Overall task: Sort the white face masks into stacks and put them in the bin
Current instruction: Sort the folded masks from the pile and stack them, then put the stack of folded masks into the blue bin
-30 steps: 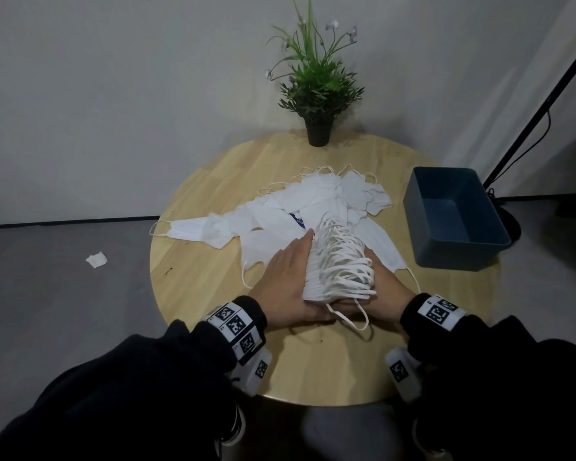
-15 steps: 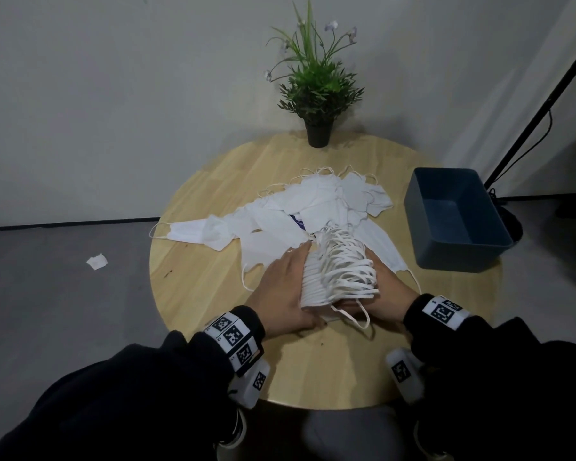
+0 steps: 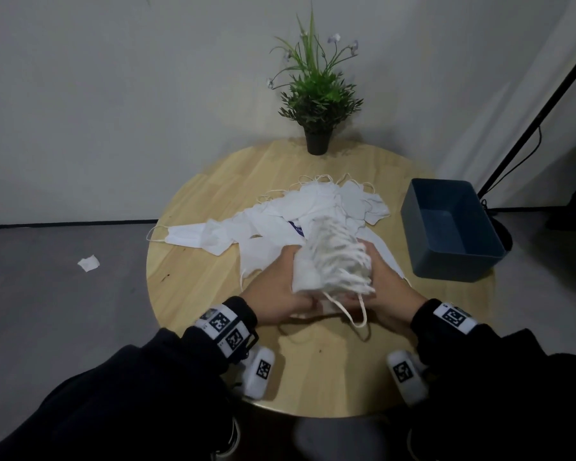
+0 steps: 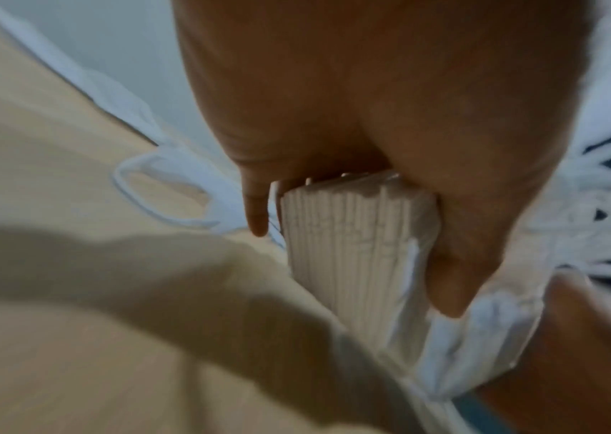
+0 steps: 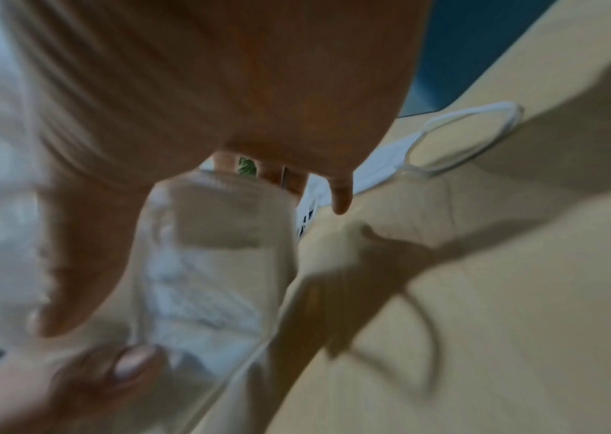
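Lifted now off the surface at its near middle, the stack of masks is squeezed between left hand and right hand; light, soft, slippery, best clamped by its flat sides.

Round wooden table — bearing loose white masks, blue bin, potted plant.

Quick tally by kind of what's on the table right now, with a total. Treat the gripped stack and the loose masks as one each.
Gripped mask stack, held between left hand and right hand: 1
Loose mask pile: 1
Blue bin: 1
Potted plant: 1
Total: 4
Loose masks overlap too much to count singly.
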A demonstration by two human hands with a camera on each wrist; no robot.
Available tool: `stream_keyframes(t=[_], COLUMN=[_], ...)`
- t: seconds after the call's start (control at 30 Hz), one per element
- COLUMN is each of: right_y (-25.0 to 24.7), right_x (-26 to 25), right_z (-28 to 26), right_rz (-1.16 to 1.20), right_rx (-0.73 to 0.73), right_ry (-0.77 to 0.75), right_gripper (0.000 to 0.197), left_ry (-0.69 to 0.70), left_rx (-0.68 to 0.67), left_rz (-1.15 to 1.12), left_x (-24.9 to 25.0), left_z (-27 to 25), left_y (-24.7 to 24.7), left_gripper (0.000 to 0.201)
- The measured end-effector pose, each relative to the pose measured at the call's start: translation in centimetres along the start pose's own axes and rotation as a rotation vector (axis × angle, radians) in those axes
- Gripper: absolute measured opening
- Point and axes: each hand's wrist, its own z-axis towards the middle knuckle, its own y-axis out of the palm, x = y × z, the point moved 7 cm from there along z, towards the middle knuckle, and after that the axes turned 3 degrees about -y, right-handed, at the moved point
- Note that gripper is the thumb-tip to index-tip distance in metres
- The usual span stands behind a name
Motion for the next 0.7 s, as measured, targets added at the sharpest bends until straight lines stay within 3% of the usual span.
stream_keyframes(t=[0.07,0.17,0.2,0.27,0.37,0.43,0.57,0.63,0.7], right_y=[-1.6,-3.7,-3.7,-2.2,0.2,2.2,5.6,3.1,-1.3], right_x=[0.6,1.8,2.4,2.4,1.4,1.2,-0.2,-2.3,-5.2], right_z=[0.1,0.1,0.3,0.7,2.2,3.8,6.2,6.2,5.4], right_rz=[0.14,-0.018,-0.142,-0.45,-0.717,-0.717,-0.232,-0.442,-0.786], right_rx=[0.132,0.338,0.336,0.271,0.266,0.238,0.145,0.239,0.423], right_ry=[0.112,0.214,0.285,0.347,0.414,0.414,0.345,0.258,0.19], right_gripper=[0.106,0.081,0.078,0.082,0.084,0.077,0.055,0.045,0.048], left_ry=[-0.082,-0.173,-0.186,-0.19,-0.202,-0.223,-0.262,-0.259,-0.247], left_rx=[0.047,0.175,0.202,0.241,0.276,0.286,0.264,0.232,0.21], left_rz=[-0.177,-0.63,-0.775,-1.052,-1.372,-1.458,-1.508,-1.518,-1.524], left_x=[-0.4,-1.5,-1.6,-1.5,-1.6,-1.8,-1.1,-0.6,-0.1], left_z=[0.6,1.5,1.8,2.0,2.0,2.2,2.2,2.2,2.2], left_y=[-2.8,-7.5,-8.8,-10.9,-13.0,-13.3,-12.6,-12.2,-12.1], left_gripper=[0.087,0.085,0.082,0.056,0.03,0.03,0.027,0.023,0.019])
